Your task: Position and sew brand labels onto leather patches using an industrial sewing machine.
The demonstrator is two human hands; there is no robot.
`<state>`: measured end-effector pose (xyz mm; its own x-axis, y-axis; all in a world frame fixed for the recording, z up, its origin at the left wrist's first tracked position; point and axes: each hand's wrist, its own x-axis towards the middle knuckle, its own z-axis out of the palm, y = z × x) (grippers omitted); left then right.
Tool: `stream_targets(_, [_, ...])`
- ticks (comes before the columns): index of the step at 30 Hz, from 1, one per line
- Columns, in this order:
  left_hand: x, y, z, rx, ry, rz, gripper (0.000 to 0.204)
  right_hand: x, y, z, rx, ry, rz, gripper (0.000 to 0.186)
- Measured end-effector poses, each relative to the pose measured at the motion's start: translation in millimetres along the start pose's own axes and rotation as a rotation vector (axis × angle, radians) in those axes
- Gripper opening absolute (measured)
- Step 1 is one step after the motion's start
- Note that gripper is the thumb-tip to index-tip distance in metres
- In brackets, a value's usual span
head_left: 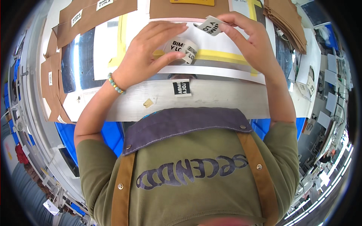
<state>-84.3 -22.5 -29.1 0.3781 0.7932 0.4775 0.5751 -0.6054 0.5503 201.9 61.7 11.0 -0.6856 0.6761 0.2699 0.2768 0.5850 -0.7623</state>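
Note:
My right hand (252, 41) pinches a small white label (210, 26) with black print between thumb and fingertips, slightly tilted above the worktop. My left hand (145, 51) is spread, fingers stretched out and thumb apart. Between and below its thumb and fingers lie white printed labels (181, 47), the right part curled up. The left thumb tip is right by the curl; whether it touches it I cannot tell. Under both hands is a white sheet (162, 69) with yellow tape (222, 56) along it.
Near the table's front edge lies a black-and-white label (182, 87) beside a tan scrap (148, 103). Brown pieces (85, 24) with white labels spread along the left. A brown stack (288, 22) sits at far right, and a brown panel (188, 11) carries a yellow plate (192, 2).

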Motion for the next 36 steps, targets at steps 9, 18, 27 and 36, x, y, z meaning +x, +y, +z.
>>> stream_targets(9, [45, 7, 12, -0.414, -0.092, -0.518, 0.032, 31, 2, 19, 0.045, 0.028, -0.003, 0.02])
stream_targets(18, [54, -14, 25, -1.349, 0.154, -0.837, 0.014, 30, 12, 43, -0.619, 0.288, -0.505, 0.024])
stream_targets(27, [54, -31, 7, -1.235, 0.069, -0.802, 0.026, 62, 36, 27, -0.836, 0.274, -0.667, 0.013])
stream_targets(36, [55, -63, 4, 0.125, 0.069, -0.122, 0.032, 98, 76, 38, -1.079, 0.16, -0.591, 0.007])
